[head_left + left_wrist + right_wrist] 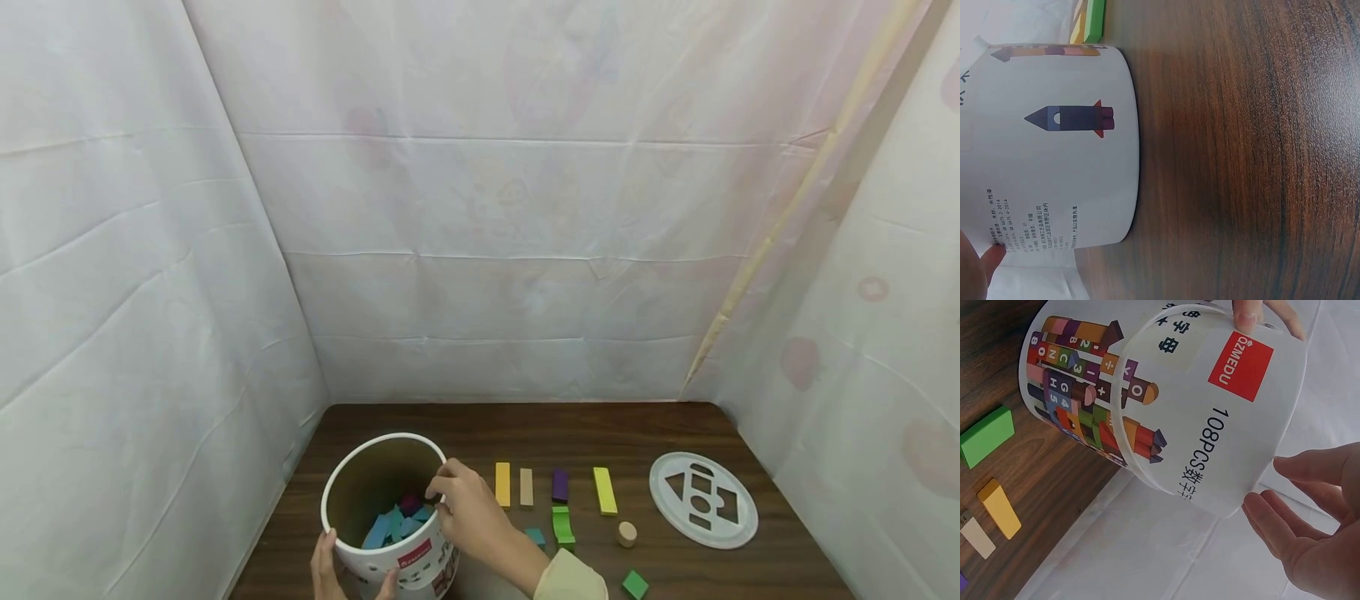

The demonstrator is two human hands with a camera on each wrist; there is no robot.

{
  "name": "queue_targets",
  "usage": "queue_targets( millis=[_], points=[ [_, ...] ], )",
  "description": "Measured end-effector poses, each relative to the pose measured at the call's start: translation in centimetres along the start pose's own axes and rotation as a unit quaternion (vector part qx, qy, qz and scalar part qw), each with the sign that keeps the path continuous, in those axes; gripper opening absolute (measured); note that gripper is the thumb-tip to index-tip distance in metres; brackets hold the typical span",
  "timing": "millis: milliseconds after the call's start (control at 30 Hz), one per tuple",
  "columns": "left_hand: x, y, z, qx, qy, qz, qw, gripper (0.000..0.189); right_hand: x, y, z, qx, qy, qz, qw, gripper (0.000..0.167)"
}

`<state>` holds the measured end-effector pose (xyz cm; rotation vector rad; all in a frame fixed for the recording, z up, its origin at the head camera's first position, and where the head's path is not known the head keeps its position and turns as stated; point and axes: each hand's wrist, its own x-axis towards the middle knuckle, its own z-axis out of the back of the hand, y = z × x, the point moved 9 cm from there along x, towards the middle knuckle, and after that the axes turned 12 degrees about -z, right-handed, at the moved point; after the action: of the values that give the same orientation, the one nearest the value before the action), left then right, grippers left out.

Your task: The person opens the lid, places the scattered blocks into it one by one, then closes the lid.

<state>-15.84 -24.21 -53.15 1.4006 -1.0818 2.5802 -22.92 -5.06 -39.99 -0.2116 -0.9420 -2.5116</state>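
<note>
A white printed bucket (397, 579) stands at the table's left front, with blue and teal blocks (393, 527) and a dark magenta one inside. My left hand (333, 571) holds it at the near side, thumb pressed on the front wall below the rim; that thumb (1246, 317) also shows in the right wrist view. At the right side of the rim, my right hand (472, 512) has its fingers bent over the edge. In the right wrist view the thumb and fingertips (1254, 503) meet the rim, with no block visible between them.
Right of the bucket lie an orange block (502, 485), a tan block (527, 487), a purple block (560, 486), a yellow block (605, 491), a green curved block (562, 527) and a wooden cylinder (627, 534). A white lid with cut-outs (670, 508) lies farther right. White cloth walls surround the table.
</note>
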Motion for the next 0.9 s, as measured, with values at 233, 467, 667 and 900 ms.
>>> queue_targets(
  millis=[233,467,667,900],
  points=[
    [0.0,-0.1,0.0,0.005,0.001,0.001,1.0,0.119,-0.4,-0.5,0.5,0.0,-0.001,-0.02,0.9998,0.023],
    [-0.1,-0.1,0.1,0.003,0.003,0.014,0.9999,0.12,-0.8,-1.5,1.0,-0.007,-0.018,-0.033,0.9993,0.027],
    [-0.3,0.1,0.0,0.015,0.009,0.022,0.9996,0.119,-1.2,-2.7,1.0,-0.017,-0.019,-0.047,0.9986,0.028],
    [-0.2,0.4,-0.2,0.02,0.03,0.045,0.9983,0.119,-1.5,-4.5,0.9,-0.035,-0.021,-0.057,0.9975,0.028]
  ],
)
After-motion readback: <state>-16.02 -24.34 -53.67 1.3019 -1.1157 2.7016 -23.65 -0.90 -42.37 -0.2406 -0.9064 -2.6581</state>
